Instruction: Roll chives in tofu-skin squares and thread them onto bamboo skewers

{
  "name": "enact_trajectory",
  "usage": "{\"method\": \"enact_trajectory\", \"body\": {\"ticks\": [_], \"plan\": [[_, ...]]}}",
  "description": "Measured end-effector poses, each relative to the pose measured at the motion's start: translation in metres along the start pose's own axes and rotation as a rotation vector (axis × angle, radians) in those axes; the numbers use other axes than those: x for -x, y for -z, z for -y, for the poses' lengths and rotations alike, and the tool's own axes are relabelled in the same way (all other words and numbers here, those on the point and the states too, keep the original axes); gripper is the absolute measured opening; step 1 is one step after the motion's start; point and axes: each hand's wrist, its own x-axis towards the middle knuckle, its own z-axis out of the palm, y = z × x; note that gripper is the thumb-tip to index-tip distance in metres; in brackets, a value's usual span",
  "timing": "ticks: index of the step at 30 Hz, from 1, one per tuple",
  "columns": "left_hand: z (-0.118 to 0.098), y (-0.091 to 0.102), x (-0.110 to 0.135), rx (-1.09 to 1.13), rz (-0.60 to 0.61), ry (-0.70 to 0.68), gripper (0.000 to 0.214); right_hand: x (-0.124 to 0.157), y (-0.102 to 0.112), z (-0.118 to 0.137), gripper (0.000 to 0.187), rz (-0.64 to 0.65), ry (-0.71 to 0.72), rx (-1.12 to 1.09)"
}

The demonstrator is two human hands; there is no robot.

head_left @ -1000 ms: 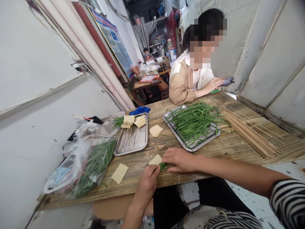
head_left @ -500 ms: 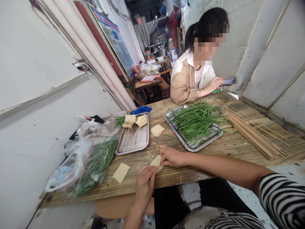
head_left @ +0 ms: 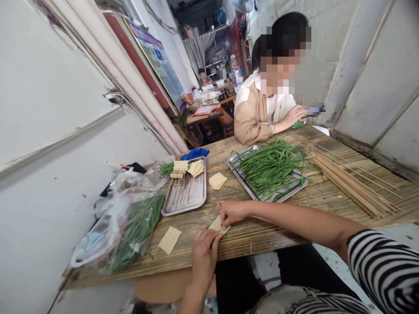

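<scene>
While the left hand (head_left: 203,247) and right hand (head_left: 233,212), nearly closed, are pinching the sheet (head_left: 215,224) at six o'clock from the stack (head_left: 218,180), it could soon be ripping if they're pulling too hard.

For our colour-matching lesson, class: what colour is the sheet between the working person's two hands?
The sheet is pale yellowish beige, seen best in the head view.

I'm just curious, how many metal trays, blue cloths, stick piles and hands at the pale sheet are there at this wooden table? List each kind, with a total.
Metal trays: left tray and right tray, 2
Blue cloth: 1
Stick pile: 1
Hands: left hand and right hand, 2
Total: 6
</scene>
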Motion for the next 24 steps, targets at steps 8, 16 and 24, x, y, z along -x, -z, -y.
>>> {"method": "enact_trajectory", "body": {"ticks": [8,16,24], "plan": [[-0.004,0.002,-0.003,0.008,-0.008,-0.131,0.018,-0.002,0.003,0.002,0.011,0.04,-0.04,-0.036],[-0.003,0.003,-0.01,0.028,0.046,-0.054,0.024,0.029,0.001,0.02,0.016,-0.233,0.072,0.356],[-0.001,0.004,-0.008,0.051,0.081,0.035,0.026,0.049,-0.045,0.019,0.028,-0.438,0.309,0.738]]}}
